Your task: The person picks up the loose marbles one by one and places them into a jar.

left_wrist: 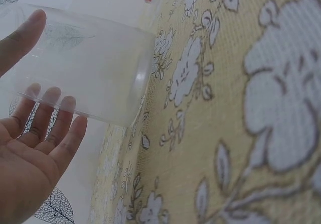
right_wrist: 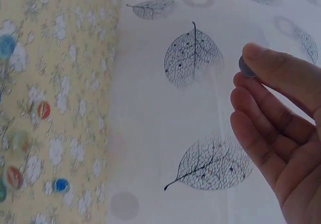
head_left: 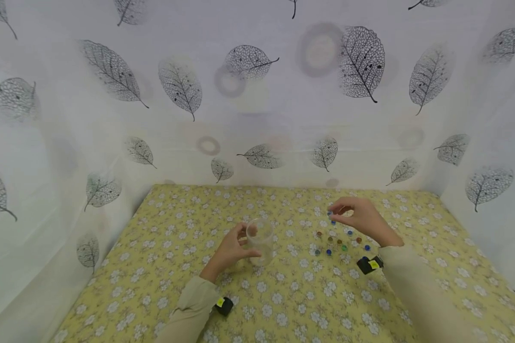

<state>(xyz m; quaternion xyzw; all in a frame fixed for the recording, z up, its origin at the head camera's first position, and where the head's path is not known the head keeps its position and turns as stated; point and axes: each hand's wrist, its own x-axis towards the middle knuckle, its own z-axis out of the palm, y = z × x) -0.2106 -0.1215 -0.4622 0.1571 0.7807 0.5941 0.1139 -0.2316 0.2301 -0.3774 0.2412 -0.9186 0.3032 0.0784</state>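
A clear, see-through cup [head_left: 263, 255] stands upright on the flowered cloth. My left hand [head_left: 229, 250] holds it from the left side; in the left wrist view, the thumb lies on one side of the cup [left_wrist: 95, 63] and the fingers on the other. Over to the right, my right hand [head_left: 361, 219] pinches a dark bluish marble [right_wrist: 246, 67] between thumb and index finger, above the cloth. Several loose marbles lie below and in front of that hand, among them a blue marble [head_left: 328, 252], a green marble [head_left: 344, 247] and a reddish one [head_left: 358, 240].
A yellow cloth [head_left: 154, 295] with white flowers covers the table. White sheets with dark leaf prints [head_left: 257, 128] hang at the back and on both sides. Each wrist carries a small black device, such as the right one [head_left: 365, 265].
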